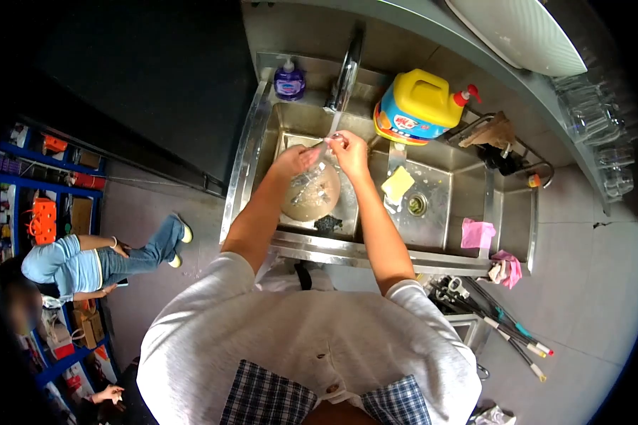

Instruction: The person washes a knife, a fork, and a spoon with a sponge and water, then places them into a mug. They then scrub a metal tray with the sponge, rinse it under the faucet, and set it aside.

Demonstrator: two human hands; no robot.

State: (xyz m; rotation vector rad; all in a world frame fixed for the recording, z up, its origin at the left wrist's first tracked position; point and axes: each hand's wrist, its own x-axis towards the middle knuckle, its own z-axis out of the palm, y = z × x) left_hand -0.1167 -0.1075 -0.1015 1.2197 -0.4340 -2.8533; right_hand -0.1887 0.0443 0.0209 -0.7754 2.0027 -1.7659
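In the head view, my left hand [298, 160] reaches over a round bowl [322, 209] of cloudy water in the left sink basin. Its fingers are stretched out beside the running water [333, 126]. My right hand [349, 154] is closer to the tap [347, 74], thumb and fingertips pinched together at the stream. A small shiny thing may be in that pinch, but I cannot make out what it is. Shiny pieces, too blurred to name, show in the bowl beneath both hands.
A yellow sponge [398, 184] lies in the right basin by the drain [417, 205]. Behind stand a yellow detergent jug [418, 106] and a purple soap bottle [289, 83]. Pink cloths [478, 234] are at right. A shelf [489, 67] overhangs. A person [85, 258] is at left.
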